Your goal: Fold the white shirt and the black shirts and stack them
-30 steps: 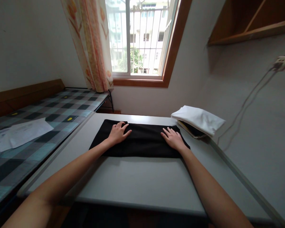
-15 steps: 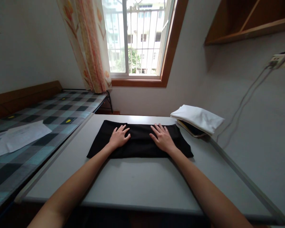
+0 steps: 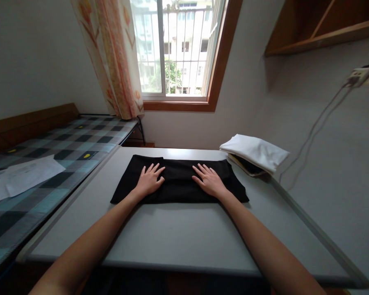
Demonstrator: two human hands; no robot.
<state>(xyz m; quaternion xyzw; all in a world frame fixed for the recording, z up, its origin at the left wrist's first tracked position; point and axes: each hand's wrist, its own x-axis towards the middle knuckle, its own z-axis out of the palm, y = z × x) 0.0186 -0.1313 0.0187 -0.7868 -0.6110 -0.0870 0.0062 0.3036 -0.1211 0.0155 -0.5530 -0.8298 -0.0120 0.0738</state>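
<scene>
A black folded cloth, seemingly a garment (image 3: 180, 186), lies flat across the white table (image 3: 175, 233). On its left part rests my left hand (image 3: 149, 180), palm down with the fingers spread. My right hand (image 3: 209, 180) lies the same way on the right part of the cloth, fingers apart and pointing to the upper left. Both hands touch the top of the fabric and neither grips it. The exact kind of garment cannot be made out in this folded state.
A folded white cloth (image 3: 255, 149) lies on darker items at the table's far right corner, by the wall. Left of the table is a bed with a checked cover (image 3: 95, 137) and paper sheets (image 3: 33, 176). A cable (image 3: 313, 127) hangs down the right wall.
My left hand has slid slightly left and towards me over the black cloth. The right hand has shifted a little towards me, with its fingers closer together. The cloth looks the same.
</scene>
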